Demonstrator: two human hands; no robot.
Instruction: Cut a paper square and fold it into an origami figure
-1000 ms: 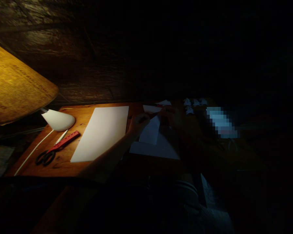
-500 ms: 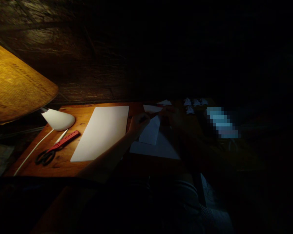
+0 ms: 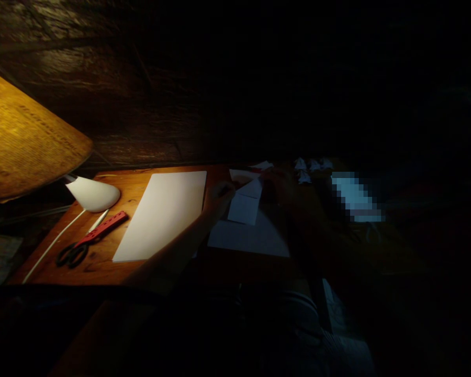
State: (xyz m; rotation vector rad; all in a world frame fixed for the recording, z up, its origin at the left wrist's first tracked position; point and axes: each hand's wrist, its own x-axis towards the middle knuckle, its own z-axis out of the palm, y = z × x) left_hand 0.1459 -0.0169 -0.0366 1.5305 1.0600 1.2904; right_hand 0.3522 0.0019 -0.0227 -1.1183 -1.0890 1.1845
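Observation:
The scene is very dark, lit only from the left. My left hand (image 3: 219,198) is closed on the left edge of a small folded white paper (image 3: 244,205), which it holds just above a larger white sheet (image 3: 255,238) on the wooden table (image 3: 102,267). My right hand (image 3: 279,186) is barely visible in shadow at the paper's upper right corner; its fingers cannot be made out. A big blank white sheet (image 3: 163,212) lies to the left of my left forearm.
A lit lampshade (image 3: 21,141) hangs over the left side, above a white lamp base (image 3: 94,193) with a cord. Black-handled scissors (image 3: 74,252) and a red ruler (image 3: 104,226) lie near it. Small folded paper pieces (image 3: 310,166) and paper scraps (image 3: 255,170) lie at the table's far edge.
The small paper now looks shorter, with a fold line across it, and sits a little higher and to the right. My left hand has shifted slightly left.

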